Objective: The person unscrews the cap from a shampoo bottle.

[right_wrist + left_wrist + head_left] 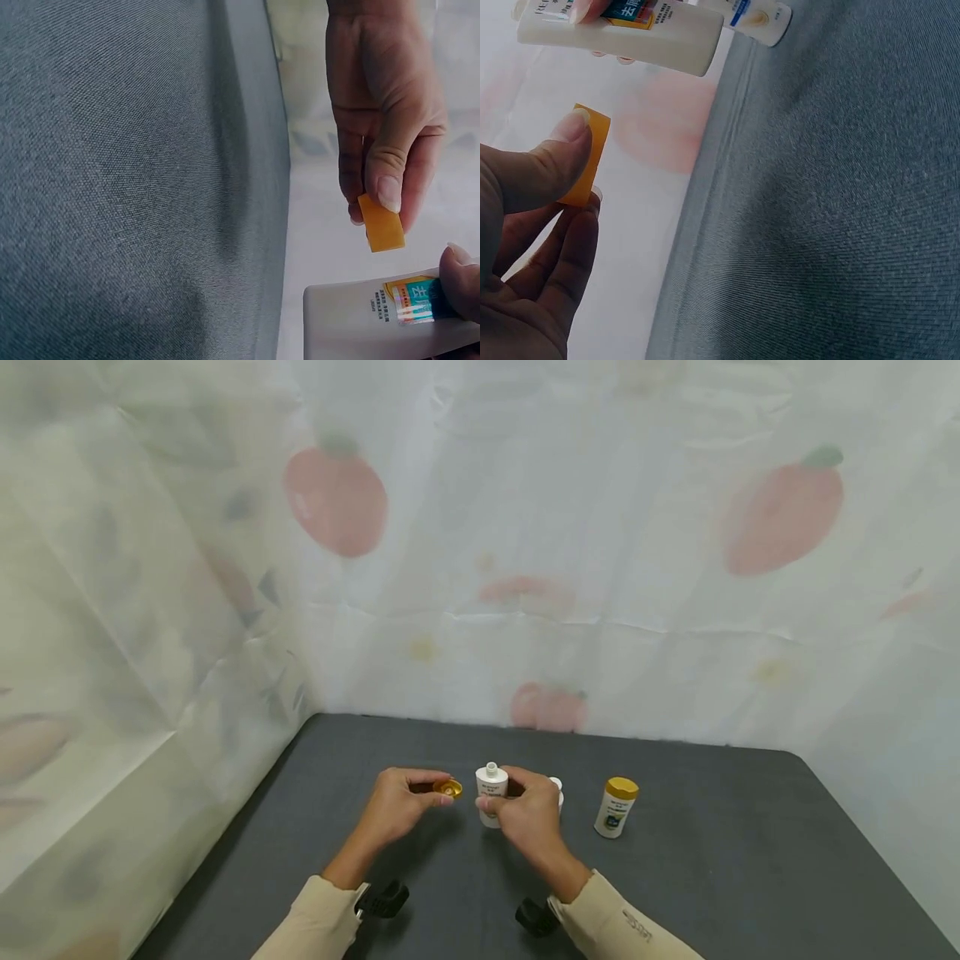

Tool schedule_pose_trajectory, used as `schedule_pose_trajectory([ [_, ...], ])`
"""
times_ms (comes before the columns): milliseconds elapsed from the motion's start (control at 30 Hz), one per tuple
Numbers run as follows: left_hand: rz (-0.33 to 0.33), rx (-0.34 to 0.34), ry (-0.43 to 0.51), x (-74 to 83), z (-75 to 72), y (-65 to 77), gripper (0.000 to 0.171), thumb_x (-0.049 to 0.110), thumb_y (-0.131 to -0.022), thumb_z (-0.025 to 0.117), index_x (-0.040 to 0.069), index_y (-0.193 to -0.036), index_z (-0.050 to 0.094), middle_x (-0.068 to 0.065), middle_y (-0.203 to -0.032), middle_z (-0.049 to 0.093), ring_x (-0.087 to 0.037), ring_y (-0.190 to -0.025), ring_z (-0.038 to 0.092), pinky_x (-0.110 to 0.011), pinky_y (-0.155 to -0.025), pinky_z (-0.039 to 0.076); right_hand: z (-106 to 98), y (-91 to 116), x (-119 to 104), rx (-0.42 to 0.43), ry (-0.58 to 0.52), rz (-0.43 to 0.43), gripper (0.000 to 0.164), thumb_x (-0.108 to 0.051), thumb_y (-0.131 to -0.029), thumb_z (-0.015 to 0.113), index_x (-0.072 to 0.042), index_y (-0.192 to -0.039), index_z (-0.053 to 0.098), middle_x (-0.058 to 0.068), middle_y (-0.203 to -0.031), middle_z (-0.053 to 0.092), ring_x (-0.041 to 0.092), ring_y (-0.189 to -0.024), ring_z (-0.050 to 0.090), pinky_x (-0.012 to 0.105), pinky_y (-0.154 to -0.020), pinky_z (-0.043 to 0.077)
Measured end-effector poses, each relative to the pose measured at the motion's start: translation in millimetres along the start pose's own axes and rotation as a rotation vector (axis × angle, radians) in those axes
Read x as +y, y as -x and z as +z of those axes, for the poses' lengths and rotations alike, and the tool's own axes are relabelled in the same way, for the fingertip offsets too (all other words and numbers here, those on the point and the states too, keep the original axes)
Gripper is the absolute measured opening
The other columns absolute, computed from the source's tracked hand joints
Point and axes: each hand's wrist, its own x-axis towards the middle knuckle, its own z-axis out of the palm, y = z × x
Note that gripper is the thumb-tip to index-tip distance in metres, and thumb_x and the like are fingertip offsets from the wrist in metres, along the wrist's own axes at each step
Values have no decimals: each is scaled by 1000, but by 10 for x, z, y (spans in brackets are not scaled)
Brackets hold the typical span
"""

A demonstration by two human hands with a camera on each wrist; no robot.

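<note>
Between thumb and fingertips, my left hand (396, 807) pinches a golden-yellow bottle cap (448, 788), its hollow underside showing in the head view. My right hand (534, 817) grips a white bottle (491, 783) by its side. That bottle is upright, and its narrow white neck is bare. A small gap separates the cap from the bottle. In the left wrist view the cap (592, 161) is seen edge-on below the bottle (682, 46). The right wrist view shows a coloured label on the bottle (345, 319), with the thumb on it.
To the right stands another white bottle (611, 818) with a yellow cap. Behind my right hand a further white item (558, 792) is mostly hidden. The dark grey table (712, 860) meets a pale fruit-printed curtain (637, 568) at the back and left.
</note>
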Motion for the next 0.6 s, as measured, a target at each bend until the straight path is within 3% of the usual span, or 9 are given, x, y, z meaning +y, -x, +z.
schedule_pose_trajectory([
  [600,-9,-34,17,-183,43,-79,26,12,-84,88,8,-109,83,-12,-107,81,-20,-95,77,-23,-75,62,104,-74,78,20,16,35,35,-5,-72,93,-5,-104,82,14,-96,81,22,-86,75,39,-76,64],
])
